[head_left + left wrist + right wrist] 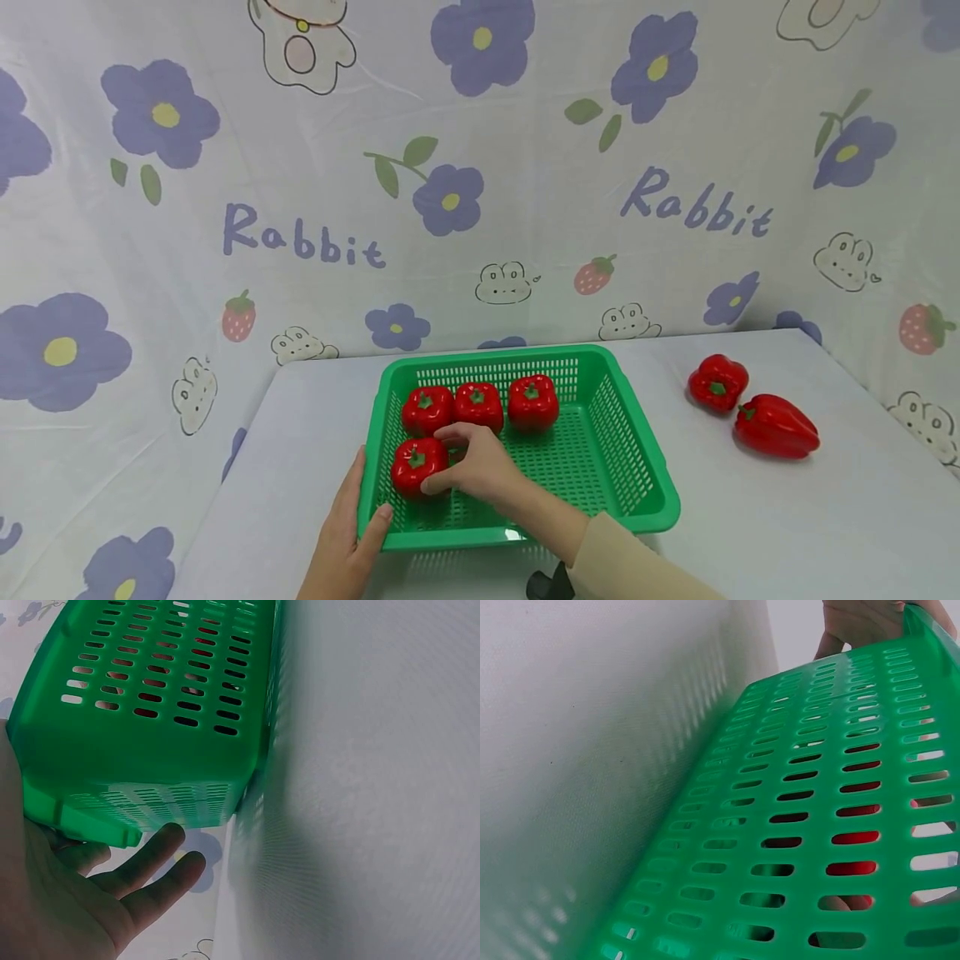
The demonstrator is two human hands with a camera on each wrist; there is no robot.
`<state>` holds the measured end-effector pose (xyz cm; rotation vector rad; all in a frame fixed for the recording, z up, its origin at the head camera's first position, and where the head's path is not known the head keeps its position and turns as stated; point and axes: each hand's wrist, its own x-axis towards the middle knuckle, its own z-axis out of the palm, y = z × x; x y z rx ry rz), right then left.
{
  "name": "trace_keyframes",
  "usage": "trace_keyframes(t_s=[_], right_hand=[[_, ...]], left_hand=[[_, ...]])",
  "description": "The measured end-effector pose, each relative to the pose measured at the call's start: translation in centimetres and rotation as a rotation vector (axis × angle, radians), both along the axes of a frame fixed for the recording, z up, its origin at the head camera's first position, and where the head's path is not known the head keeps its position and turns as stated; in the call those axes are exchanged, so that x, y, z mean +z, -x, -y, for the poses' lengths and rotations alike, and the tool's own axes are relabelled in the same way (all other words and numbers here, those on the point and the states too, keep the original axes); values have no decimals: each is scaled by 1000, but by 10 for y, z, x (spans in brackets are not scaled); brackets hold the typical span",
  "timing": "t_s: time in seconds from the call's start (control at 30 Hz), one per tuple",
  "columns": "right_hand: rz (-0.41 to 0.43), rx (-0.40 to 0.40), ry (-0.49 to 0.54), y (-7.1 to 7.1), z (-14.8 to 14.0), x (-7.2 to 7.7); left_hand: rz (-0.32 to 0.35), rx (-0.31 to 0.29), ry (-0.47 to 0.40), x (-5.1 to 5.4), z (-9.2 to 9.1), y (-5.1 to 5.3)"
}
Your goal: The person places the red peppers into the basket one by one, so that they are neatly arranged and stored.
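Peppers (533,406) are red, basket (450,540) green, backdrop (540,175) purple-flowered white.

Basket (821,816) fills most of the right wrist view tbh, red pepper (851,868) peeking through the slots, left hand (864,621) at the far end, pale table (592,750) alongside

From my station I had the white table (750,525), a green basket (442,540) planted right on it! Off to the right lay one blocky red pepper (717,383) and one longer red pepper (778,426), close, perhaps touching.
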<state>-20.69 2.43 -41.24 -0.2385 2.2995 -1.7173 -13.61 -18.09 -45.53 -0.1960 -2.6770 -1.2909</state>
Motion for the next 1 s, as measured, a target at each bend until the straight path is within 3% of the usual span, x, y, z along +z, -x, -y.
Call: trace_keyframes(t_s=[0.63, 1.0], right_hand=[[-78, -45, -86, -2, 1, 1], [-83, -62, -111, -1, 3, 0]], left_hand=[[-15, 6, 11, 0, -1, 0], [-16, 4, 11, 0, -1, 0]])
